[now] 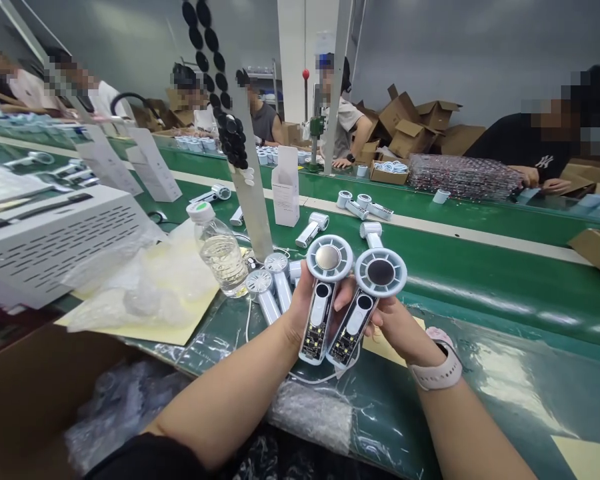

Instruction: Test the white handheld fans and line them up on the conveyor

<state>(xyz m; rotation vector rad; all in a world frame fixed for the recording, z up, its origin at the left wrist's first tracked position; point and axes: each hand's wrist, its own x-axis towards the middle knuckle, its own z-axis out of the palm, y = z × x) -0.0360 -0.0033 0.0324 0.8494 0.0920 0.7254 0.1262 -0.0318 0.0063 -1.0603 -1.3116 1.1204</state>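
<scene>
My left hand [296, 310] is closed round the handle of a white handheld fan [324, 293] with a silver disc in its round head and its circuit board showing. My right hand [397, 325] grips a second white fan [367, 297] whose head has a dark disc. Both fans are held upright side by side above the near edge of the green conveyor belt [480, 280]. A pale pink watch [443, 370] sits on my right wrist. Two more fans [273, 287] lie just left of my hands.
A clear water bottle [219, 250] stands on crumpled plastic over a yellow sheet. A white vented machine [55, 233] is at left, a strip of black discs [225, 107] hangs above. More fans [365, 207] and white boxes [286, 187] lie on the belt. Several people work across it, beside cardboard boxes [410, 127].
</scene>
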